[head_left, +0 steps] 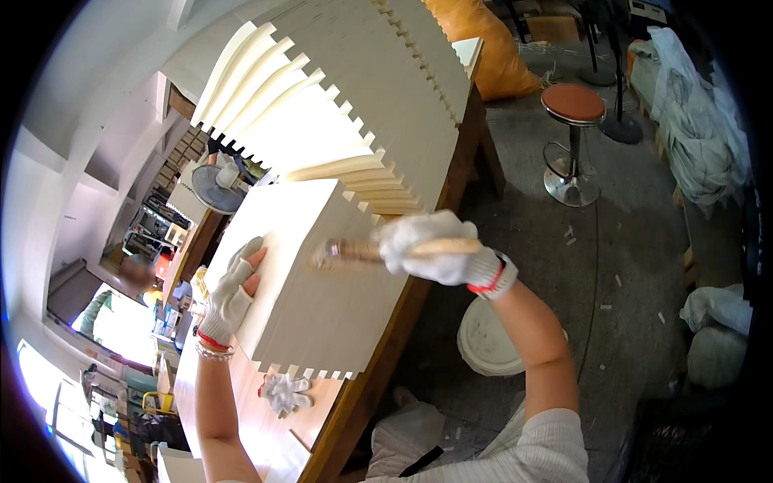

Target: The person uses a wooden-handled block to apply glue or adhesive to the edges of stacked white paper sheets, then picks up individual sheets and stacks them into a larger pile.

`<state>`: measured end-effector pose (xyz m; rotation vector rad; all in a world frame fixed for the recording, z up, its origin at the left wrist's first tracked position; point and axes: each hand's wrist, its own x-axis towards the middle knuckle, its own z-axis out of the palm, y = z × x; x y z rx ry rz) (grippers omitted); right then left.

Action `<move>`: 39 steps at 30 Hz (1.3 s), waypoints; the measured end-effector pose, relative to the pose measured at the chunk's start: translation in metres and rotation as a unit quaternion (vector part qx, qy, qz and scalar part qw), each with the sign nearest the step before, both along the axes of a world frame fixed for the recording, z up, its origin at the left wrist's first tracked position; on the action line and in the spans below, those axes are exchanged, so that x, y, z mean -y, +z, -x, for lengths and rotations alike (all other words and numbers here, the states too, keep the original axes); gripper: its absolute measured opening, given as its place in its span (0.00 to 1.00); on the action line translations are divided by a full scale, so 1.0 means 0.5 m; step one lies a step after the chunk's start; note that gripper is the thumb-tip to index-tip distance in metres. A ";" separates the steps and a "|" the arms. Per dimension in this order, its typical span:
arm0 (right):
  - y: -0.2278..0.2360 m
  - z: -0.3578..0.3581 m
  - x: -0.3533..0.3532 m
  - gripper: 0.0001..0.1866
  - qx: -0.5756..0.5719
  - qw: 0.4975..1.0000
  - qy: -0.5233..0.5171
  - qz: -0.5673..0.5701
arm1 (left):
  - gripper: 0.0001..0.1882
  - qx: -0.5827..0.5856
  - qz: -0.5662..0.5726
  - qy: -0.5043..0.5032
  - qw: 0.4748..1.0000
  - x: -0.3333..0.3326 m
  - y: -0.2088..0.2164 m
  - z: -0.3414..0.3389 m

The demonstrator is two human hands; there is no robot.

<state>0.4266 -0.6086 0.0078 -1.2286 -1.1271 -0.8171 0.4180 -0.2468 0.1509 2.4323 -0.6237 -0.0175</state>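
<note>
My left hand (231, 299), in a white knit glove with some fingertips bare, rests against the pale top face of a stack of boards (342, 302); its fingers are stretched out and hold nothing. The boards have notched edges and stand pressed together in a block on the table. My right hand (431, 248), also gloved, is closed around the wooden handle of a brush (350, 251). The brush end is smeared by motion and lies over the stack's side; whether it touches the wood I cannot tell. Behind, more notched boards (282, 97) lean in a fanned row.
A spare white glove (285, 393) lies on the wooden table (241, 378) near the stack. On the floor to the right are a white lidded bucket (487, 338) and a red-topped stool (573, 105). A large orange sack (491, 52) stands beyond the table, a fan (217, 189) to the left.
</note>
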 end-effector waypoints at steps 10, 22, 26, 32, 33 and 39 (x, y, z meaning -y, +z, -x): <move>-0.028 -0.051 0.027 0.04 0.043 0.985 -0.167 -0.018 | 0.33 -0.072 0.105 0.065 0.990 0.026 -0.008 0.011; -0.201 -0.038 0.040 0.07 -0.257 0.916 -0.189 -0.243 | 0.29 -0.039 0.109 0.053 0.992 0.096 0.009 0.036; -0.217 0.051 -0.026 0.08 -0.172 0.980 0.034 -0.096 | 0.28 0.046 -0.016 0.017 0.999 0.039 0.004 0.018; -0.324 -0.018 0.002 0.07 -0.282 0.890 -0.102 -0.344 | 0.32 0.051 -0.035 0.015 0.998 0.034 -0.006 0.015; -0.332 -0.005 0.009 0.06 -0.332 0.897 -0.029 -0.289 | 0.33 0.066 -0.050 0.010 0.996 0.037 -0.005 0.017; -0.268 -0.028 0.021 0.05 -0.318 0.926 -0.095 -0.180 | 0.31 0.059 -0.019 0.010 0.998 0.046 -0.012 0.015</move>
